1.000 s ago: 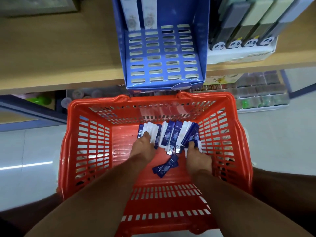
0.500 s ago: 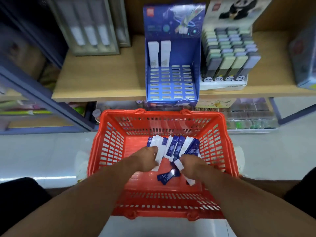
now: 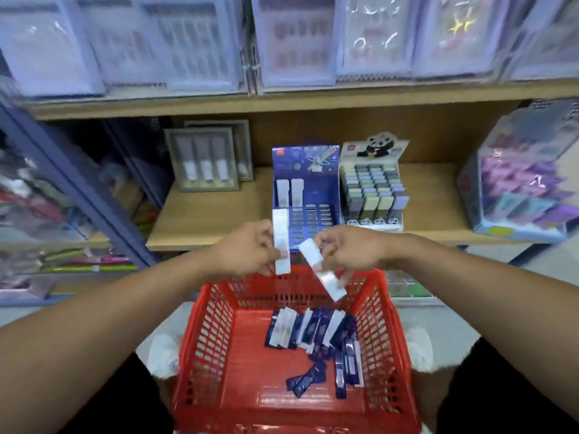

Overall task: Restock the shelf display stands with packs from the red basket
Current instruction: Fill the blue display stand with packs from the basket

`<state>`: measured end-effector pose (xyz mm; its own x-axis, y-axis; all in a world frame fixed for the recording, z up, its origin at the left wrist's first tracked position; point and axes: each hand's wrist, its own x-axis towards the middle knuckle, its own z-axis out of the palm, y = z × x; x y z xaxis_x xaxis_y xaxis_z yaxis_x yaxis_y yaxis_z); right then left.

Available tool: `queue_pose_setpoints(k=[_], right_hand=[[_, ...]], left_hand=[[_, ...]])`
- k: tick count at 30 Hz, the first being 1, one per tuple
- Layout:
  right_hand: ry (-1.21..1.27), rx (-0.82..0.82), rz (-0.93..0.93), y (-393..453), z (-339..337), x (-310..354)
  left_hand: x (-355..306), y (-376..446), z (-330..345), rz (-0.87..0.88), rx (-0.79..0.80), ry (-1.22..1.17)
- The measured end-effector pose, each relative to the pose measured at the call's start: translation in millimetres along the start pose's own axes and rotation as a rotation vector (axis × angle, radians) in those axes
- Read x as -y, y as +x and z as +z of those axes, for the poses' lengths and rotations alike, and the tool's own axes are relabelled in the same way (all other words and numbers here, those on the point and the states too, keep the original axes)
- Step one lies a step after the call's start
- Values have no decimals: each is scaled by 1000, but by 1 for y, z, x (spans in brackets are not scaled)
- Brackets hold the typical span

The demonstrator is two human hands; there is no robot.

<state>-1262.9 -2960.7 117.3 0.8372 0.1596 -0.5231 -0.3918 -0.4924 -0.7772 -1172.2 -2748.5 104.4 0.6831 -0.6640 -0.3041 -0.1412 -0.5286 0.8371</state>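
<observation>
White pack, left [image 3: 281, 241]: long flat strip, long axis near upright, top end toward the shelf, lower end over the basket's far rim. Pinched at mid-length by the left hand [image 3: 247, 249], fingers curled round it, in front of the blue display stand [image 3: 305, 195].

White pack, right [image 3: 322, 269]: same form, long axis tilted, upper end pointing up-left toward the other pack, lower end down-right over the basket. Gripped near its upper end by the right hand [image 3: 351, 250], fingers curled.

Red basket [image 3: 200, 355]: slatted plastic, on the floor below both hands. Holds loose packs [image 3: 308, 332], blue and white, mostly leaning side by side at the far right; a few dark blue ones lie flat nearer the person.

Blue display stand: on the wooden shelf [image 3: 213, 214], two white packs upright in its back left slots, front slots open.

Panda display stand [image 3: 372, 189]: just right of the blue one, touching or nearly so, rows filled.
</observation>
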Motion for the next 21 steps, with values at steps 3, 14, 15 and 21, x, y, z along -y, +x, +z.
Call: queue_pose_setpoints(k=[3, 14, 15, 21], right_hand=[[75, -88, -57, -12, -15, 12], [104, -441, -165, 32, -25, 5], [116, -479, -163, 37, -26, 6], [2, -687, -183, 59, -35, 7]], left_hand=[[-10, -1, -1, 20, -113, -252], [-1, 31, -4, 19, -263, -287], [-1, 34, -5, 13, -273, -277], [10, 48, -9, -1, -291, -108]])
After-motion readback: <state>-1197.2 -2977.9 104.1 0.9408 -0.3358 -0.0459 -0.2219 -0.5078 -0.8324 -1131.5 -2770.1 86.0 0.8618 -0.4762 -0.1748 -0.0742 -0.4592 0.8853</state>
